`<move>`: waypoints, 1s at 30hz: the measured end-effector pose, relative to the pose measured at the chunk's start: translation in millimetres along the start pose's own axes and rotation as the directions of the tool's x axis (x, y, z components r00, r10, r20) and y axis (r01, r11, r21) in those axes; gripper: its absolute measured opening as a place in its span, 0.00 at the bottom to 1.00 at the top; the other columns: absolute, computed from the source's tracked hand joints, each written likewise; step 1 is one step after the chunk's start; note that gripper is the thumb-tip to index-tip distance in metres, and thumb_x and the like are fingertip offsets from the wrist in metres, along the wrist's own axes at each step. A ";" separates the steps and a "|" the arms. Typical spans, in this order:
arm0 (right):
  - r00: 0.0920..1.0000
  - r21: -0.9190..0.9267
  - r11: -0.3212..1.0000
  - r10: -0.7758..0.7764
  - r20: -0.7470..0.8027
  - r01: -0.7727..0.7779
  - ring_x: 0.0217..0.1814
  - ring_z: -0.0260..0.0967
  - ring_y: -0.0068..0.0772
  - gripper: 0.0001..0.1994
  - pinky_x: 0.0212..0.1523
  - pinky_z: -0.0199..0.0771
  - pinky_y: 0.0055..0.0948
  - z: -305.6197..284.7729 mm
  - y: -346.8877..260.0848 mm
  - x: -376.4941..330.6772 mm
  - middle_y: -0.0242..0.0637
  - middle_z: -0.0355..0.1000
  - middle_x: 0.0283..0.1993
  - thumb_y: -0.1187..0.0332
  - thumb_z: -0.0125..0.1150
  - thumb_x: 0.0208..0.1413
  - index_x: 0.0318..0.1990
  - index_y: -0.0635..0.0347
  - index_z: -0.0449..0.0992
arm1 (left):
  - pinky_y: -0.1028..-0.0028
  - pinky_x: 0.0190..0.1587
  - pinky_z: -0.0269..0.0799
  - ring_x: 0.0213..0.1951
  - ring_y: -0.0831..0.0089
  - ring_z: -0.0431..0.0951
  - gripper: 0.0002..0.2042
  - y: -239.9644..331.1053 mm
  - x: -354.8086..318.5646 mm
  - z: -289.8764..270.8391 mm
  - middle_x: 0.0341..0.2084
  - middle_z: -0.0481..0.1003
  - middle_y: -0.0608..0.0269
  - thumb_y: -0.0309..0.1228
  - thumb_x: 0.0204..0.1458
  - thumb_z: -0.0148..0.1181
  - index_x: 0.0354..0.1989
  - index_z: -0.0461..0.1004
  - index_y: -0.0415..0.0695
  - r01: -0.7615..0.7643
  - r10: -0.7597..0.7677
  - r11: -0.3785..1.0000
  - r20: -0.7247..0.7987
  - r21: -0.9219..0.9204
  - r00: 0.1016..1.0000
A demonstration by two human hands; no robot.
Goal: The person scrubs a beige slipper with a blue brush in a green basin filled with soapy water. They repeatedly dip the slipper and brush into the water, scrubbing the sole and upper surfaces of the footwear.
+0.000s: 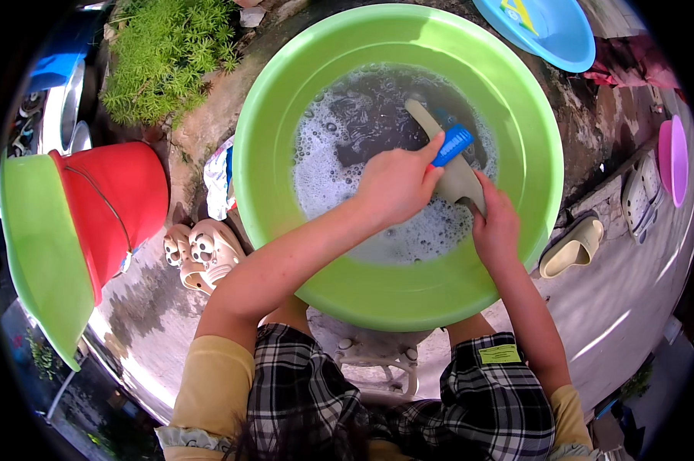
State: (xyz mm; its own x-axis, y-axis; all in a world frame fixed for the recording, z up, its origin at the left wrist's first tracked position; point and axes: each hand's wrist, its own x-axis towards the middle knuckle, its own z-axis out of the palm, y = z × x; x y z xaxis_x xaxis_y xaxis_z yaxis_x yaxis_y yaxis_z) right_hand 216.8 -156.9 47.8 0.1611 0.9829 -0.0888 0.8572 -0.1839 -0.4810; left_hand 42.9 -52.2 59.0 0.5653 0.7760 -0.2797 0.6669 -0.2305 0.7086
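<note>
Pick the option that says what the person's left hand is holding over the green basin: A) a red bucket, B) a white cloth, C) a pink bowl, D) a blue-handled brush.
D: the left hand grips a blue-handled brush against the beige slipper that the right hand steadies in the foamy water of the green basin.

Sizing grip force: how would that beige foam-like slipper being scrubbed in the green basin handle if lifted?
The beige slipper is wet and soapy in the suds, so probably slippery. It looks like moulded foam: likely light, slightly bendy. The right hand grips its heel while the left hand works a blue brush.
</note>
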 end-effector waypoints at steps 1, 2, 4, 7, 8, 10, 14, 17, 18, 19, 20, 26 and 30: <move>1.000 0.004 1.000 -0.006 -0.027 0.006 0.38 0.68 0.49 0.28 0.38 0.68 0.41 4.0 5.3 -1.7 0.45 0.69 0.39 0.79 0.56 0.43 0.56 0.48 0.65 | 0.64 0.29 0.69 0.23 0.54 0.74 0.22 3.9 -8.1 6.5 0.18 0.72 0.50 0.36 0.52 0.53 0.57 0.65 0.48 -0.048 0.047 0.995 -0.004 -0.089 0.999; 0.998 0.005 1.000 -0.012 -0.055 0.012 0.38 0.68 0.49 0.28 0.38 0.68 0.41 7.9 10.6 -2.4 0.45 0.69 0.39 0.79 0.56 0.43 0.55 0.48 0.65 | 0.65 0.28 0.69 0.22 0.54 0.74 0.23 4.7 -13.7 13.4 0.17 0.72 0.51 0.36 0.51 0.53 0.57 0.65 0.48 -0.095 0.095 0.979 -0.011 -0.179 0.995; 0.999 0.030 0.999 -0.016 -0.042 0.018 0.38 0.68 0.49 0.27 0.37 0.68 0.41 8.7 8.2 -1.4 0.45 0.69 0.38 0.79 0.56 0.43 0.55 0.50 0.65 | 0.70 0.28 0.68 0.21 0.57 0.73 0.24 -4.0 -5.9 4.9 0.16 0.71 0.53 0.36 0.51 0.55 0.58 0.64 0.48 -0.010 0.015 0.972 0.017 -0.235 1.000; 1.000 0.056 0.998 -0.024 0.006 0.023 0.38 0.68 0.51 0.25 0.37 0.68 0.41 -3.1 -6.9 7.0 0.46 0.70 0.37 0.78 0.56 0.44 0.53 0.54 0.65 | 0.70 0.28 0.68 0.20 0.59 0.73 0.24 -34.1 33.5 -12.4 0.17 0.71 0.53 0.36 0.51 0.55 0.58 0.63 0.46 0.171 -0.162 0.984 -0.159 0.044 0.974; 0.999 0.043 0.998 -0.035 -0.006 0.035 0.37 0.68 0.51 0.24 0.37 0.68 0.41 -4.5 -5.0 5.7 0.46 0.70 0.36 0.78 0.56 0.44 0.53 0.55 0.66 | 0.69 0.28 0.68 0.22 0.57 0.74 0.24 -30.3 34.2 -11.5 0.18 0.72 0.53 0.37 0.52 0.54 0.58 0.63 0.47 0.184 -0.182 0.983 -0.106 0.001 0.977; 1.000 0.003 1.000 0.012 0.021 -0.012 0.37 0.68 0.51 0.23 0.37 0.68 0.41 -1.5 1.7 6.0 0.47 0.70 0.36 0.77 0.56 0.45 0.52 0.56 0.66 | 0.68 0.28 0.68 0.22 0.57 0.74 0.24 -5.1 10.0 3.7 0.18 0.72 0.53 0.37 0.52 0.54 0.59 0.63 0.48 -0.019 0.018 0.992 -0.013 -0.127 1.000; 0.997 0.057 0.996 0.072 0.028 -0.073 0.37 0.68 0.51 0.20 0.37 0.68 0.41 9.7 1.2 7.6 0.47 0.70 0.36 0.76 0.57 0.46 0.50 0.57 0.68 | 0.67 0.29 0.68 0.23 0.56 0.74 0.22 1.7 -0.4 6.3 0.19 0.72 0.50 0.37 0.53 0.52 0.58 0.64 0.49 -0.022 0.020 0.978 -0.009 -0.209 1.000; 1.000 0.098 0.995 0.028 -0.011 -0.027 0.38 0.69 0.50 0.19 0.37 0.68 0.42 4.8 0.3 7.6 0.47 0.70 0.37 0.74 0.58 0.46 0.49 0.58 0.68 | 0.64 0.28 0.68 0.24 0.55 0.74 0.20 -28.1 32.9 -9.9 0.19 0.72 0.49 0.38 0.53 0.52 0.54 0.68 0.48 0.130 -0.114 0.987 -0.159 0.094 0.981; 1.000 0.094 0.995 0.019 -0.011 -0.018 0.38 0.69 0.50 0.19 0.37 0.68 0.42 4.0 1.1 7.5 0.47 0.70 0.37 0.74 0.58 0.46 0.49 0.58 0.68 | 0.63 0.28 0.68 0.24 0.54 0.74 0.20 -23.3 29.1 -13.5 0.20 0.73 0.49 0.38 0.53 0.51 0.55 0.67 0.48 0.115 -0.104 0.990 -0.124 0.081 0.987; 1.000 0.075 0.997 0.017 -0.018 -0.016 0.38 0.69 0.50 0.19 0.37 0.68 0.41 2.5 1.7 8.1 0.47 0.70 0.37 0.74 0.58 0.47 0.49 0.58 0.68 | 0.63 0.28 0.68 0.24 0.53 0.74 0.20 -17.3 23.5 -15.1 0.20 0.73 0.48 0.38 0.54 0.50 0.56 0.65 0.49 0.085 -0.079 0.994 -0.090 0.065 0.993; 1.000 0.069 0.998 0.007 -0.018 -0.005 0.39 0.69 0.50 0.18 0.37 0.68 0.41 5.1 -0.3 8.0 0.46 0.70 0.37 0.74 0.58 0.47 0.49 0.58 0.68 | 0.62 0.29 0.69 0.24 0.53 0.74 0.21 -12.6 9.8 -9.3 0.21 0.73 0.49 0.38 0.54 0.50 0.57 0.65 0.50 -0.022 0.022 1.000 -0.082 -0.002 0.996; 1.000 0.086 0.996 0.007 0.011 -0.008 0.38 0.69 0.50 0.18 0.37 0.68 0.41 9.8 -0.1 5.5 0.47 0.70 0.37 0.73 0.58 0.47 0.49 0.58 0.68 | 0.59 0.28 0.68 0.25 0.53 0.74 0.20 -31.1 24.4 -1.4 0.21 0.73 0.50 0.38 0.55 0.48 0.58 0.64 0.52 0.090 -0.071 0.987 -0.140 0.133 0.988; 1.000 0.033 0.999 0.006 0.004 -0.006 0.37 0.69 0.51 0.18 0.37 0.68 0.41 8.4 3.1 5.0 0.47 0.70 0.36 0.73 0.58 0.47 0.48 0.59 0.68 | 0.60 0.27 0.68 0.24 0.54 0.74 0.21 -16.6 10.3 -2.1 0.22 0.74 0.51 0.36 0.56 0.48 0.58 0.63 0.50 -0.025 0.036 0.989 -0.074 0.147 0.997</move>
State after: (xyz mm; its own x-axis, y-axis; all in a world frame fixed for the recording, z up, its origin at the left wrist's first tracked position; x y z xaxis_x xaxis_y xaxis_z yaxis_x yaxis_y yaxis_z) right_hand 216.2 -152.6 38.5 0.1645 0.9818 -0.0952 0.8398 -0.1900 -0.5086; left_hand 36.6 -39.1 45.8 0.5514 0.8087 -0.2047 0.7165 -0.3334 0.6127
